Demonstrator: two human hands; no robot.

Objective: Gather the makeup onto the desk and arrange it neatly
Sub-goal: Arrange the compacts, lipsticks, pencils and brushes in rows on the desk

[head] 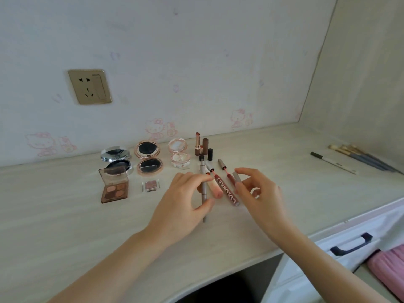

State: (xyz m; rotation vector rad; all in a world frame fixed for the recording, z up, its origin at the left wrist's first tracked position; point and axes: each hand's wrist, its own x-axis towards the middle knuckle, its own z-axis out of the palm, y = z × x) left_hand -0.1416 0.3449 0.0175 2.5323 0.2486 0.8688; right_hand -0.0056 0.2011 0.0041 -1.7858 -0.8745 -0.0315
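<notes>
Head view: left hand [185, 200] fingers pinching grey pencil [204, 193].

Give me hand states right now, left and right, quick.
Left hand: grips the grey pencil between thumb and fingers.
Right hand: grips the grey-capped lip gloss tube in its fingertips.

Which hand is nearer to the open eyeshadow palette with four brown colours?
Left. The left hand is just right of the eyeshadow palette, fingers on a grey pencil. The right hand is further right, beyond the lip glosses.
</notes>
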